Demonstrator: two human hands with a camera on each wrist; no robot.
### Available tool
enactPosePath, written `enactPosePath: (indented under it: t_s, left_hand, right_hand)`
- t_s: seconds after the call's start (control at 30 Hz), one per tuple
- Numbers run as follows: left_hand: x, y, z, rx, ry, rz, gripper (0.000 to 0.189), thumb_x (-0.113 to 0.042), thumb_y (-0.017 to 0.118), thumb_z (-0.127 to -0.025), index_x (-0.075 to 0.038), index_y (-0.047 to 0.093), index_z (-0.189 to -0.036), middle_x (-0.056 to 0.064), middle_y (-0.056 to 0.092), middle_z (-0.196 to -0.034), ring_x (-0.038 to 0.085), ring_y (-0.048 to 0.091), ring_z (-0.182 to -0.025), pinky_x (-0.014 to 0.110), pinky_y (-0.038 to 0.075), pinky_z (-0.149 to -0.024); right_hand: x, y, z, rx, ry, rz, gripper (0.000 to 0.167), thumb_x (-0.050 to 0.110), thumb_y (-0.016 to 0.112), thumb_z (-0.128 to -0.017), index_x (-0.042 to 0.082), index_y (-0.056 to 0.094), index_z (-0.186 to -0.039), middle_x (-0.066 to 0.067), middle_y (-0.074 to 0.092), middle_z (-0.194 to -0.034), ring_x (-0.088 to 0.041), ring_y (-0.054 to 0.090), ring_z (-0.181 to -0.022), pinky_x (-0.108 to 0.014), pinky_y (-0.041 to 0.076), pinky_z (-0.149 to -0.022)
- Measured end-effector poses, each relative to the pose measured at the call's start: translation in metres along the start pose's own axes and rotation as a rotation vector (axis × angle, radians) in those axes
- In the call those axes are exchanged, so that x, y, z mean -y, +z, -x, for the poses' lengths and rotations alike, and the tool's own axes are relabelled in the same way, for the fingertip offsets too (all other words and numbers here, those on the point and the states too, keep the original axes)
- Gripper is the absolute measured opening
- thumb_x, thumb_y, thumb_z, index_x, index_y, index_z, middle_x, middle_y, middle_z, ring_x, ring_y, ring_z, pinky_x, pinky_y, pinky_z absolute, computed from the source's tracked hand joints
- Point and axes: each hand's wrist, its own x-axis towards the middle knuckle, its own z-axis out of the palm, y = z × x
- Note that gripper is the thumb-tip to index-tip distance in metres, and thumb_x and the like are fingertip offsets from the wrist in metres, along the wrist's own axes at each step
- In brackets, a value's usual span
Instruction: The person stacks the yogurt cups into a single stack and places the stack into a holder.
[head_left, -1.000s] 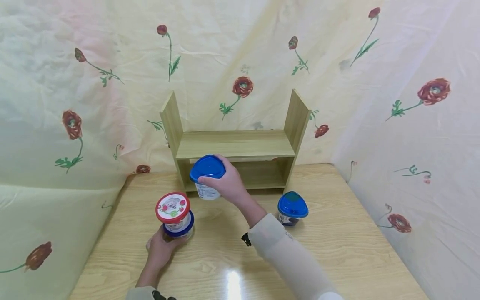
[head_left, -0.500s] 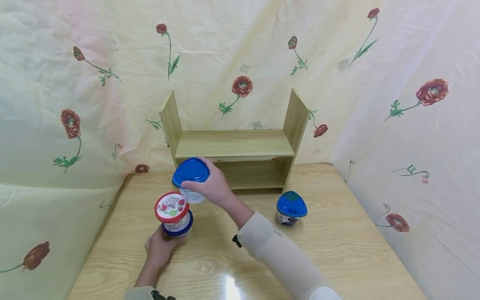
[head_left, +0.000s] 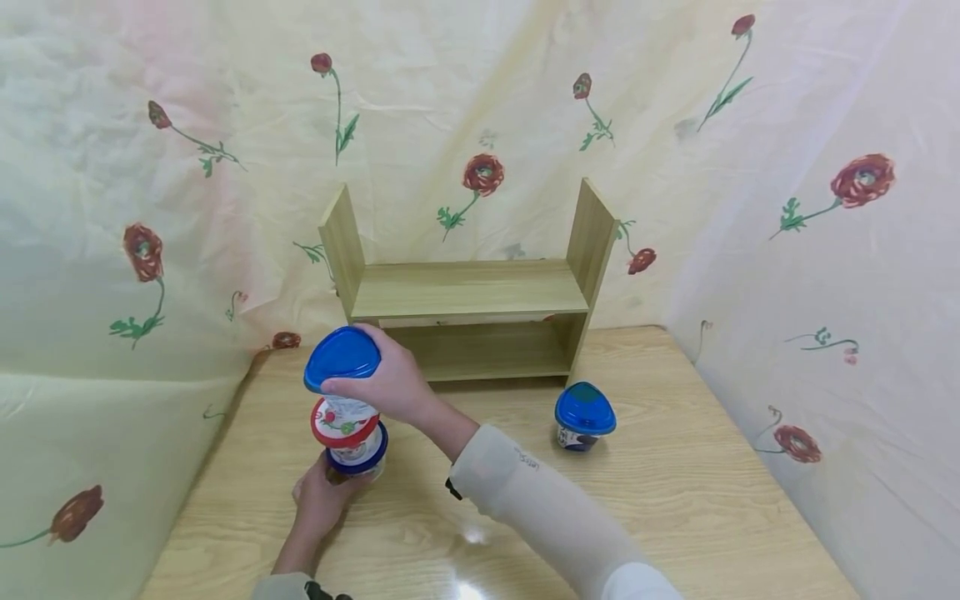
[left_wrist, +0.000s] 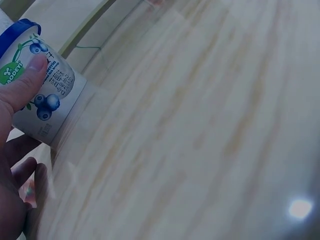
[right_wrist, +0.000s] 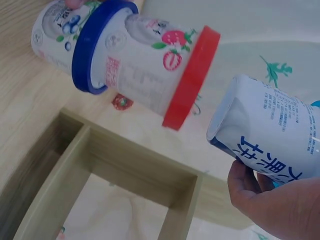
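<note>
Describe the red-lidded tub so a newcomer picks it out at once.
Start at the shelf; in front of its left end, the left hand holds the lower tub. The red-lidded tub stands on that one; only its lid is red; every other is blue.

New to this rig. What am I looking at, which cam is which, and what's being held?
No robot here: these are a person's bare hands. The wide picture comes from a head camera looking forward and down; the other two come from cameras on the left and right wrists.

On the table stand a wooden shelf, a blue-lidded tub to the right, and a stack: a blueberry tub with a red-lidded berry-print tub on top.

The left hand grips the blueberry tub. The right hand holds another blue-lidded tub above the stack; the right wrist view shows a gap between them.
</note>
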Motion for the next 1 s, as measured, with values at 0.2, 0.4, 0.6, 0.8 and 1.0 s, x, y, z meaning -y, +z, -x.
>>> enactPosePath:
  t_s: [0.2, 0.4, 0.6, 0.8, 1.0]
  left_hand:
    - [0.000, 0.000, 0.000, 0.001, -0.015, -0.018, 0.092, -0.055, 0.079, -0.082, -0.004, 0.041, -0.149, 0.023, 0.050, -0.148, 0.043, 0.039, -0.141, 0.065, 0.008, -0.109]
    - [-0.001, -0.001, 0.001, 0.008, -0.040, -0.048, 0.100, -0.060, 0.078, -0.080, -0.002, 0.038, -0.151, 0.025, 0.048, -0.148, 0.045, 0.038, -0.140, 0.065, 0.009, -0.109]
    - [-0.003, -0.002, 0.002, 0.008, -0.034, -0.044, 0.099, -0.057, 0.080, -0.080, -0.001, 0.038, -0.151, 0.026, 0.048, -0.148, 0.046, 0.038, -0.140, 0.064, 0.008, -0.109]
    - [-0.004, -0.002, 0.001, 0.016, -0.040, -0.025, 0.100, -0.059, 0.079, -0.080, -0.003, 0.037, -0.152, 0.025, 0.048, -0.148, 0.044, 0.038, -0.141, 0.064, 0.007, -0.110]
    - [-0.004, -0.002, 0.001, 0.020, -0.039, -0.017, 0.099, -0.059, 0.079, -0.080, -0.003, 0.038, -0.151, 0.025, 0.049, -0.148, 0.043, 0.039, -0.140, 0.064, 0.006, -0.110]
  right_hand:
    - [0.000, 0.013, 0.000, 0.015, 0.023, 0.025, 0.086, 0.046, 0.082, -0.082, 0.029, 0.038, -0.154, -0.001, 0.055, -0.141, -0.029, 0.058, -0.121, -0.047, 0.057, -0.085]
    - [-0.002, 0.021, -0.002, 0.023, 0.034, 0.036, 0.087, 0.048, 0.082, -0.081, 0.028, 0.038, -0.154, -0.002, 0.056, -0.141, -0.030, 0.058, -0.122, -0.048, 0.057, -0.086]
    - [-0.007, 0.026, -0.003, 0.025, 0.050, 0.036, 0.087, 0.047, 0.082, -0.081, 0.032, 0.037, -0.154, -0.001, 0.055, -0.141, -0.030, 0.057, -0.122, -0.050, 0.056, -0.087]
    - [-0.010, 0.029, -0.005, 0.034, 0.036, 0.025, 0.085, 0.046, 0.083, -0.081, 0.034, 0.039, -0.152, 0.001, 0.057, -0.139, -0.028, 0.058, -0.121, -0.050, 0.056, -0.087]
    - [-0.009, 0.030, -0.006, 0.031, 0.045, 0.023, 0.086, 0.047, 0.083, -0.081, 0.035, 0.037, -0.153, 0.001, 0.055, -0.141, -0.029, 0.057, -0.122, -0.051, 0.055, -0.088]
